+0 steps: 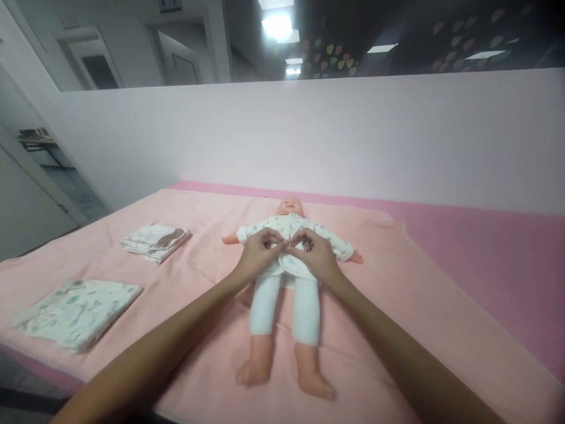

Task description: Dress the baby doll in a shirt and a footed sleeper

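Observation:
A baby doll [261, 359] lies on its back, head away from me and arms spread out. It wears a white patterned baby shirt [282, 221] and white pants [265, 306]. My left hand [261, 253] and my right hand [314, 254] meet over the front of the shirt at the doll's belly. Thumb and fingers of each hand are pinched on the shirt's front edge, with the fingertips nearly touching. Whatever small fastener may lie between the fingertips is hidden. Below my hands the shirt's hem hangs over the top of the pants.
A pink blanket [203, 330] covers most of the pink padded surface [498, 265]. To the left lie a folded patterned cloth [79, 309] and a smaller folded cloth [154, 240]. A white wall [309, 135] with a window above it rises behind the doll.

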Tool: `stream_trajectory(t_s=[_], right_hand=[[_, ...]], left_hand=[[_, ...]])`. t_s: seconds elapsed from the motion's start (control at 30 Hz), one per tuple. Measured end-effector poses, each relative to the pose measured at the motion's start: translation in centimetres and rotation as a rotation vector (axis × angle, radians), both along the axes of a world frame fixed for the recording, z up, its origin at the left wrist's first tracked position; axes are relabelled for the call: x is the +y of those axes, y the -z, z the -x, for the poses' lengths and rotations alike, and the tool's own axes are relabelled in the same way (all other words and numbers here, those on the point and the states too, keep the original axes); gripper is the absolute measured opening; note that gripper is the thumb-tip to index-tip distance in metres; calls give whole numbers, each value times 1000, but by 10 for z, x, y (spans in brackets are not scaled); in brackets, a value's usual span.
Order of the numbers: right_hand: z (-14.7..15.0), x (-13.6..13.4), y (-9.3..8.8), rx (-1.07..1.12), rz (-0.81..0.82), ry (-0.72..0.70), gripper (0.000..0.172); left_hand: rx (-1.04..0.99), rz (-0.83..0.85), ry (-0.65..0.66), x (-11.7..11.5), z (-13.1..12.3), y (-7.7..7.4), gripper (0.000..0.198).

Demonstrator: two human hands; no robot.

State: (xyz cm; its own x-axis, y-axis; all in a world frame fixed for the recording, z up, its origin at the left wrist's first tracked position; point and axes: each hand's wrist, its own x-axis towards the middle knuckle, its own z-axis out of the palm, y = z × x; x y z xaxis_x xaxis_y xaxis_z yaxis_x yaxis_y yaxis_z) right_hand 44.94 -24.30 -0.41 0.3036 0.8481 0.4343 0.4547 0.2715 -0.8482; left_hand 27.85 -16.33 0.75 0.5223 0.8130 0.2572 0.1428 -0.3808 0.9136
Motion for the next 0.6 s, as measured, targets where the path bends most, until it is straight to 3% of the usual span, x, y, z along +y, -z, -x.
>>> stream_trajectory(t_s=[0.23, 0.43, 0.6], right_hand=[[-4, 2, 6, 4, -4, 19, 34], [-18, 2, 8, -41, 33, -82, 32], [-17, 3, 7, -42, 13, -69, 33]], left_hand=[[-125, 188, 73, 13, -3, 9, 44], [-211, 337, 137, 16, -4, 12, 49], [-202, 374, 139, 15, -4, 12, 53]])
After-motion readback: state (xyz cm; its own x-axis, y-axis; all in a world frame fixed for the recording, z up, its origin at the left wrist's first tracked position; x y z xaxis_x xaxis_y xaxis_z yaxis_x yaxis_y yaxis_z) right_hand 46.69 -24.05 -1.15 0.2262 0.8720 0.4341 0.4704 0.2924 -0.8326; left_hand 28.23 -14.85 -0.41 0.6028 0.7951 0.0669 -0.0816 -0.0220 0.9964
